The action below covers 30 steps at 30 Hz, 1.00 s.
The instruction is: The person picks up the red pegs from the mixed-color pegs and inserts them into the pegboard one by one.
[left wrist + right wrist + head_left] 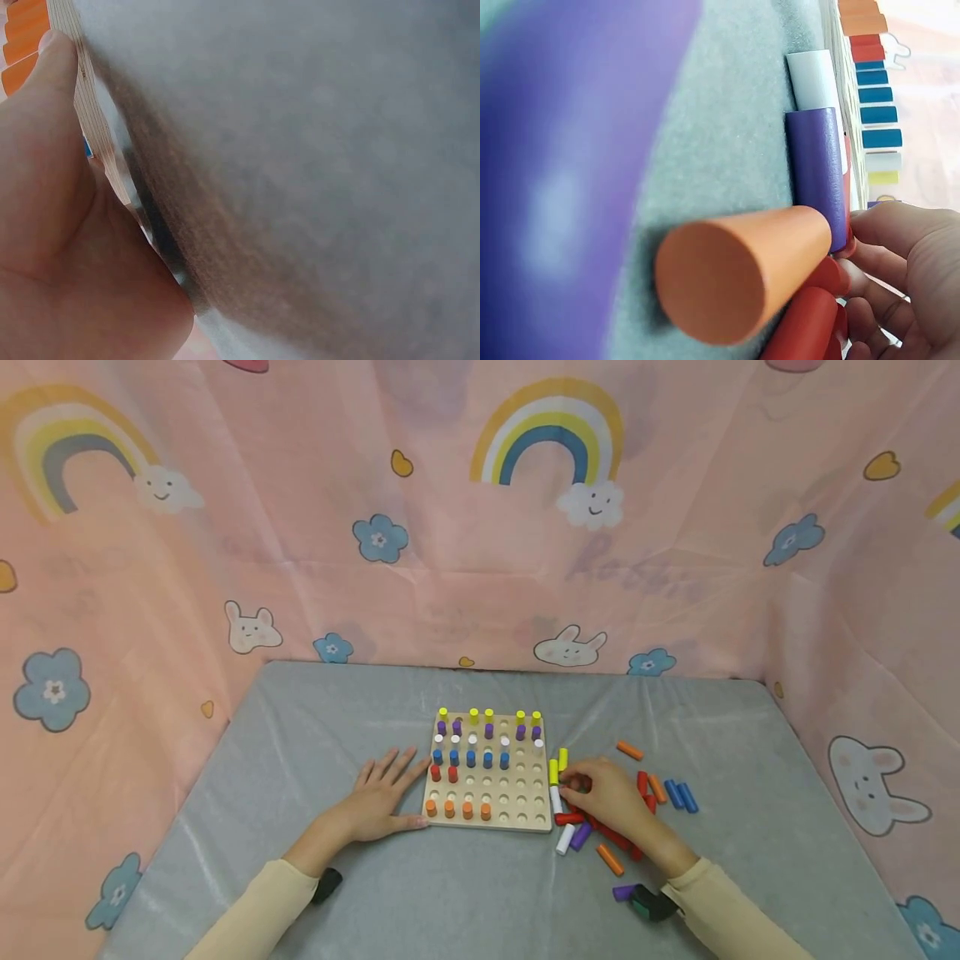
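Observation:
A wooden pegboard [517,802] lies on the table with rows of yellow, purple, white, blue, red and orange pegs standing in it. My left hand [378,802], fingers spread, rests on the table along the board's left side. Its thumb [56,64] touches the board's edge beside the orange pegs. Right of the board, my right hand [611,797] has bent fingers among loose pegs. Its fingertips are close to a yellow peg [553,772] and a white peg [555,799]; whether they pinch anything is hidden. Red pegs [806,319] lie beneath that hand.
Around the right hand lie more loose pegs: a purple peg [581,836], an orange peg [610,860] and blue pegs [681,796]. Another purple peg [624,892] is by the right wrist. Behind the grey table [465,902] hangs a pink patterned cloth [450,602].

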### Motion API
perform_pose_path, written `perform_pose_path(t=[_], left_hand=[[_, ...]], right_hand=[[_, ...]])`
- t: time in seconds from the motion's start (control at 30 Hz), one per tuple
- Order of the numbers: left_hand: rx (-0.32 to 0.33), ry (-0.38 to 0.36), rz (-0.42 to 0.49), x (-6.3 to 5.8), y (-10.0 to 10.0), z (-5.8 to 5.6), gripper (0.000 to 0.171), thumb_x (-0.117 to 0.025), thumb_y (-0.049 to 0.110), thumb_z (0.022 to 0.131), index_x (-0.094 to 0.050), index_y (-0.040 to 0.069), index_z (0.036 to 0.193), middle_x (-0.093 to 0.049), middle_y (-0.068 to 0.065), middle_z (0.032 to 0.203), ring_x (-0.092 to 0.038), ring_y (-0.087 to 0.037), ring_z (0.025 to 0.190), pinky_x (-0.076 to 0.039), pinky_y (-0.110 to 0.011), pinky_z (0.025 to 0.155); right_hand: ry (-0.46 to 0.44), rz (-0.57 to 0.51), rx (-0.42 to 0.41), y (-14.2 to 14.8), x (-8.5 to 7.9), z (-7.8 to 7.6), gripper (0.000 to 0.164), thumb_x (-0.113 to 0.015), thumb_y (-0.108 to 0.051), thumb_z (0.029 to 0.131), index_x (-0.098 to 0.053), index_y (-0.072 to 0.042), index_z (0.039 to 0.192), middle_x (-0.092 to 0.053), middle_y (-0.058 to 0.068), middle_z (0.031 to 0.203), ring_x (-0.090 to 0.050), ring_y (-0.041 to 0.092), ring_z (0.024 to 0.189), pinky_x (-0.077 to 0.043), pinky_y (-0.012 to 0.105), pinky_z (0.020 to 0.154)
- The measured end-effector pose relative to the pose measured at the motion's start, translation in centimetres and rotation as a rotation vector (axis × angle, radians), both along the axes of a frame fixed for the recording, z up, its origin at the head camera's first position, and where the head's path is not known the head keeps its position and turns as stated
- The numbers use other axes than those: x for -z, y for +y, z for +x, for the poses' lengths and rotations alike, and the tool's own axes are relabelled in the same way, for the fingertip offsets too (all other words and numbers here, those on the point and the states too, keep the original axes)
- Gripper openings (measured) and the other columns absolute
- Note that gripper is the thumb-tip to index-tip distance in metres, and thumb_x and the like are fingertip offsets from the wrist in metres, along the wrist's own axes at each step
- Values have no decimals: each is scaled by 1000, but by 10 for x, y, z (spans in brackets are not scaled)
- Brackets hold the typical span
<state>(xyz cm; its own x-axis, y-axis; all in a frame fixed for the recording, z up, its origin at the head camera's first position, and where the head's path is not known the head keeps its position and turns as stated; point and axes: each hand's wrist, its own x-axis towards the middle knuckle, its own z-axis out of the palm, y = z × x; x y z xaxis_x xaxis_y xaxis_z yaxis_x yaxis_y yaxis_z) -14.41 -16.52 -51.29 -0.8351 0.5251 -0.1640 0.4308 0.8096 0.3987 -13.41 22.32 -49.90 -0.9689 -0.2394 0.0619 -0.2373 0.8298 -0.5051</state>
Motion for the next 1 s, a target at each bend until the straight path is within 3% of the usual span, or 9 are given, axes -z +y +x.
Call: perform_pose_path(t=[0.37,0.67,1.0], left_hand=[[6,5,0,0,-1,0,94,-60,66,88,-13,27,160,-6,-7,169,-4,-39,156,-5,-67,120],[13,-13,-34,-13,3,3,93,-61,64,88,-18,23,160,-10,-13,168,-7,-43,154,-8,-69,118],[15,-10,-43,-14,3,3,94,-62,61,89,-16,21,160,-9,-13,168,-7,-43,154,-8,-69,118]], right_hand=[[-27,4,18,-2,-1,-1,16,-79,-21,82,-77,-15,97,-61,-9,73,-47,9,71,-37,22,64],[-61,-48,21,1,-2,-1,16,-78,-20,83,-75,-14,98,-62,-6,77,-49,9,70,-39,21,63],[-32,-91,13,2,-5,-4,16,-80,-18,82,-74,-14,97,-62,-4,78,-49,10,70,-40,21,62]])
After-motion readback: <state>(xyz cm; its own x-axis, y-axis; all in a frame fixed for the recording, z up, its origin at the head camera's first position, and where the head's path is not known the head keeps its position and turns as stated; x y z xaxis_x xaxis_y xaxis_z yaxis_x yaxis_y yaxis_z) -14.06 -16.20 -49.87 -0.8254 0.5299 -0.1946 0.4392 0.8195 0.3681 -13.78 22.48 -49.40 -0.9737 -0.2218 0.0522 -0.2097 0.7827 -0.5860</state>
